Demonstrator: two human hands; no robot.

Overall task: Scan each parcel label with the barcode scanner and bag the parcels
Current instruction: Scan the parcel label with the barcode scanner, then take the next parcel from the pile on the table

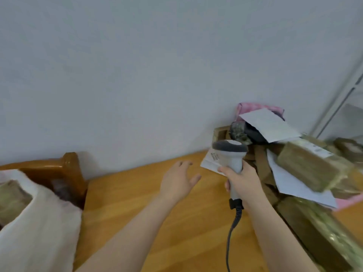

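Our right hand (242, 181) is wrapped round the pale grey handle of the scanner (229, 154). It's smooth plastic with a darker rounded head on top, facing away from us. A dark cable (231, 232) drops from the butt of the handle and runs off the bottom edge.

Our left hand (177, 180) holds nothing. Its fingers are spread and relaxed over the desk (147, 203), just left of the scanner and apart from it. We can't tell if it touches the wood. The desk is glossy orange-brown wood with visible grain.

The unbagged stuff is heaped on the right side of the desk, right by the scanner hand. Just behind the scanner head there's a white slip (211, 160) with dark print. It's too blurry to read.

Further right a blocky box (310, 165) in shiny brownish tape sits tilted on the heap, with a white strip on top. A flat white envelope (269, 124) lies over a dark crinkly packet (241, 132). A pink mailer (249, 107) leans on the wall behind them. More taped boxes run along the right edge toward us.

Far left, well apart from both hands, a soft white bag (39, 222) stands open with a brownish parcel (11, 197) inside. A rounded varnished wooden post (66, 169) is behind it.
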